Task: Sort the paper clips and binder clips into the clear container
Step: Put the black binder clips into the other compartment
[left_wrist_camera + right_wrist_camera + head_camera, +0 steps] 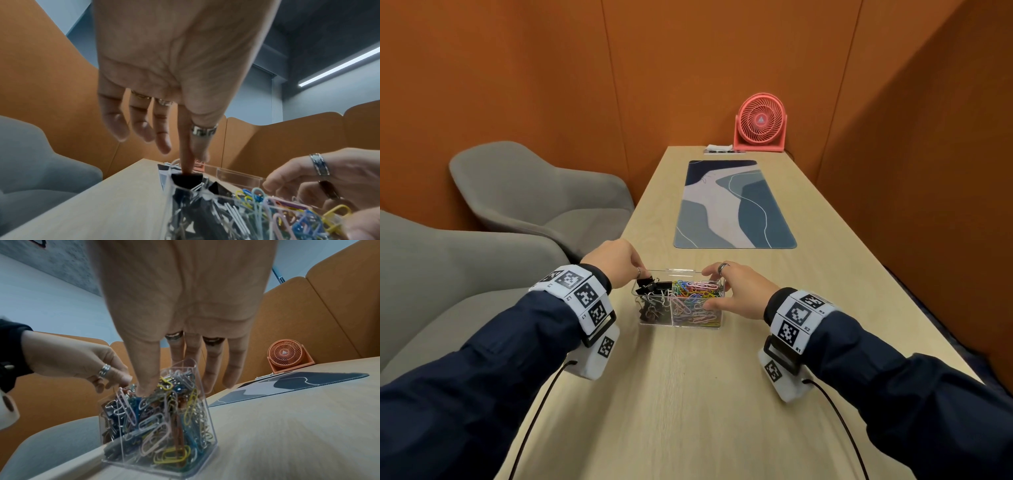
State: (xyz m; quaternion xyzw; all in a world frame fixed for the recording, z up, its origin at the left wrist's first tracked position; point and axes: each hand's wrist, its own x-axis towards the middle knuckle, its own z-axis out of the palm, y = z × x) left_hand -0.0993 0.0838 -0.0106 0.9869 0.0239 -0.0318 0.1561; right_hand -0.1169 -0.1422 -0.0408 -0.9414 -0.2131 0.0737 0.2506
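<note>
A clear two-compartment container [654,320] stands on the wooden table. Its left compartment holds black binder clips [650,286], its right one a heap of coloured paper clips [693,298]. My left hand [642,272] is at the far left corner. In the left wrist view its straight index finger [186,162] touches the top of a black binder clip [186,178], the thumb close beside it. My right hand [714,287] spans the right compartment. Its thumb [146,386] presses on the paper clips [160,421], and its straight fingers reach past the far wall.
A blue patterned desk mat [734,205] lies further along the table, with a coral desk fan [761,123] at the far end. Two grey chairs [534,192] stand left of the table's edge. Orange partition walls close in on the right and behind.
</note>
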